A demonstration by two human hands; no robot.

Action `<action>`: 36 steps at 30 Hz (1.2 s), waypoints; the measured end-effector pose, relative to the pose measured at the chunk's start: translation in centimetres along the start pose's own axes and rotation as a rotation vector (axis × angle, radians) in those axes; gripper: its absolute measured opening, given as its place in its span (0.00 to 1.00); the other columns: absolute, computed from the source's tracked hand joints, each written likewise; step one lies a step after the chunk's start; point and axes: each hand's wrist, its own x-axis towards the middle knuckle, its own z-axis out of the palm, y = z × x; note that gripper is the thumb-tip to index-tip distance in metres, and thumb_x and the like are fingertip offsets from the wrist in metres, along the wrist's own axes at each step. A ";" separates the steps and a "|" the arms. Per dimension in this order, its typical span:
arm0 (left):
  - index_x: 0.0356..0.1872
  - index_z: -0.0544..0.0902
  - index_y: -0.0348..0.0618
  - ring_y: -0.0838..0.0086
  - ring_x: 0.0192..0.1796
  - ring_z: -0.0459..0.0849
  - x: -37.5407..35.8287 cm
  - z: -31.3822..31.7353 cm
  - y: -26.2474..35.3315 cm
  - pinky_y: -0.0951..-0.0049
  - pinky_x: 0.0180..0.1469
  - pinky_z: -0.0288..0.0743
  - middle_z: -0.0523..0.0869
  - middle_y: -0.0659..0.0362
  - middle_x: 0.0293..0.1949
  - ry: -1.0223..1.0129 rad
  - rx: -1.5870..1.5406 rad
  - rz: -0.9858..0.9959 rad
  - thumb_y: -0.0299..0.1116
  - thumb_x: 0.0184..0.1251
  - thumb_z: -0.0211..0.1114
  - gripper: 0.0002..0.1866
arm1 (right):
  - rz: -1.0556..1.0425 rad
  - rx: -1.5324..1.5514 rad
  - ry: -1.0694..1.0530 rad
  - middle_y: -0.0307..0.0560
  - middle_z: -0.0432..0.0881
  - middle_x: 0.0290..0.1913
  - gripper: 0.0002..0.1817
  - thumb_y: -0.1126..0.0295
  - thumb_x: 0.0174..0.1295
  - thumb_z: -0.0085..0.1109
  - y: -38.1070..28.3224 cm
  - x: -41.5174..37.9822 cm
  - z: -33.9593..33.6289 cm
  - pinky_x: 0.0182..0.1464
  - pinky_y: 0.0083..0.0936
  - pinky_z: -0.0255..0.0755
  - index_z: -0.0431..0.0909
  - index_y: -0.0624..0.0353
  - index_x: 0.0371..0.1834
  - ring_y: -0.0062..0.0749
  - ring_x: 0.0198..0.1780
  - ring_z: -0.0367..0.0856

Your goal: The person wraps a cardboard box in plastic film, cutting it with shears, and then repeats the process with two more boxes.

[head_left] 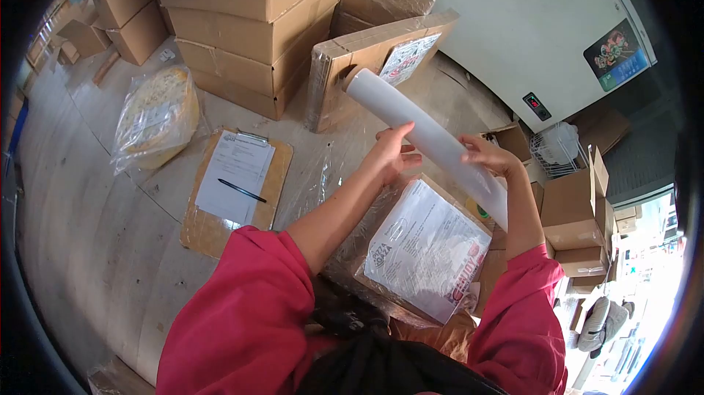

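Observation:
A long roll of clear plastic wrap (pixel 429 127) is held slantwise above a box. My left hand (pixel 394 151) is at its lower left side, thumb against the roll and fingers spread. My right hand (pixel 490 156) grips the roll's other side, fingers curved over it. Below the roll lies a wrapped box with printed sheets (pixel 425 244) under its film. To its left, on the floor, a wooden clipboard (pixel 281 175) bears a printed form (pixel 242 164) and a black pen (pixel 242 190).
Stacked cartons (pixel 235 46) stand at the back, with a flat wrapped carton (pixel 323 94) beside them. A bagged round item (pixel 155 120) lies at left. A white appliance (pixel 513 35) is at back right; open cartons (pixel 568 211) stand at right.

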 end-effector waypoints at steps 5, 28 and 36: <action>0.50 0.65 0.36 0.62 0.39 0.80 -0.7 0.0 0.5 0.64 0.39 0.80 0.75 0.46 0.38 -0.184 -0.078 0.006 0.48 0.60 0.57 0.27 | -0.118 -0.400 0.013 0.51 0.73 0.45 0.43 0.51 0.36 0.67 -3.2 -1.6 1.3 0.51 0.28 0.64 0.60 0.60 0.56 0.34 0.48 0.71; 0.47 0.69 0.27 0.65 0.37 0.84 -5.4 3.4 2.7 0.74 0.36 0.80 0.79 0.44 0.34 -0.320 0.143 0.173 0.56 0.58 0.56 0.34 | -0.084 -0.452 0.238 0.53 0.71 0.49 0.47 0.60 0.34 0.67 -9.3 -7.1 3.0 0.54 0.30 0.62 0.54 0.60 0.60 0.38 0.50 0.69; 0.39 0.72 0.43 0.71 0.30 0.81 -7.8 4.7 0.2 0.69 0.35 0.80 0.78 0.56 0.26 -0.418 -0.155 0.071 0.44 0.62 0.57 0.15 | -0.120 -0.322 0.150 0.45 0.76 0.45 0.39 0.61 0.33 0.70 -10.3 -10.0 2.4 0.51 0.27 0.66 0.68 0.64 0.53 0.30 0.48 0.72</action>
